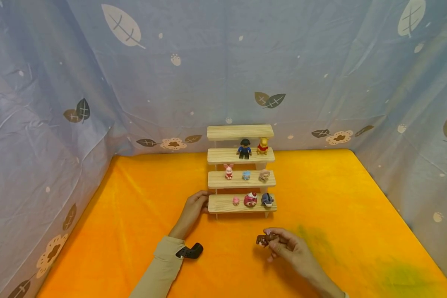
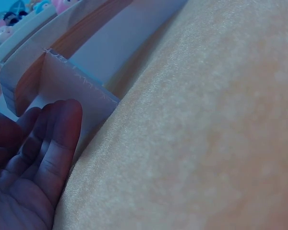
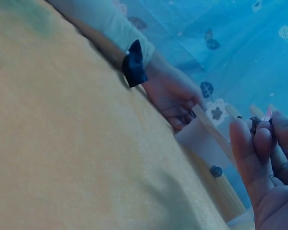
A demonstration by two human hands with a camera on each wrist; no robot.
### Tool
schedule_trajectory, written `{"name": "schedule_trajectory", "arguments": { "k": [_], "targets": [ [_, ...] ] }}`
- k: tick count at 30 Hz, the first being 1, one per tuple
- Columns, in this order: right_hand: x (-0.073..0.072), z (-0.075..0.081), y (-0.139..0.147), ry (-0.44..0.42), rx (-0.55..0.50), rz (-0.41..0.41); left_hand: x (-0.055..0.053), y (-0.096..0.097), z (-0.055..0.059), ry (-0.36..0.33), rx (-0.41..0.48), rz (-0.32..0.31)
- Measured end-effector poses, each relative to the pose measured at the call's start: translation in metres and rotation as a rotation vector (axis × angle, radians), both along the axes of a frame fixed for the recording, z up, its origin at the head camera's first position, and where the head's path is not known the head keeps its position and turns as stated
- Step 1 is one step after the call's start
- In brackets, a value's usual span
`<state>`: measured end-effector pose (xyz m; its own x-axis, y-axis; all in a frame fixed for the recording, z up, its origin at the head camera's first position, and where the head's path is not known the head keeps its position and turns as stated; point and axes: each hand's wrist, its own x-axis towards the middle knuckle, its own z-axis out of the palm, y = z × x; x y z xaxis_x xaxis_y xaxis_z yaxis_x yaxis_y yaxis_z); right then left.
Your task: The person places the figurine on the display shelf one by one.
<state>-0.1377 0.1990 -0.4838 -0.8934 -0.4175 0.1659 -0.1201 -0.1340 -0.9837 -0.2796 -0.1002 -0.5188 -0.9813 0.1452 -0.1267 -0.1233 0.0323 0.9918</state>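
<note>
At the left end of the bottom step of a wooden tiered display shelf, my left hand rests with its fingertips against the shelf. The left wrist view shows the left hand's fingers loosely bent beside the pale side support under the board. My right hand pinches a small brown toy figurine above the cloth, in front of the shelf. In the right wrist view the fingers hide most of that figurine, and the left hand shows at the shelf's end.
On the bottom step are a small pink figurine, a dark red one and a grey-blue one. Above stand a pink-eared figurine, a Pooh figurine and others. Orange cloth lies beneath; a patterned curtain hangs behind.
</note>
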Motion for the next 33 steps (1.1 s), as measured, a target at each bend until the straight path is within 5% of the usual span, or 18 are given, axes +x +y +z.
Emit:
{"name": "schedule_trajectory", "arguments": {
  "k": [8,17,33],
  "targets": [
    [0.001,0.003,-0.004,0.098,0.173,-0.077,-0.001,0.0,-0.001,0.0,-0.016,-0.001],
    [-0.006,0.013,-0.014,0.086,0.338,-0.12,-0.001,0.0,-0.001,0.004,-0.001,0.003],
    [-0.025,0.021,-0.03,0.244,0.408,-0.152,-0.001,0.0,-0.002,0.004,-0.009,0.012]
  ]
}}
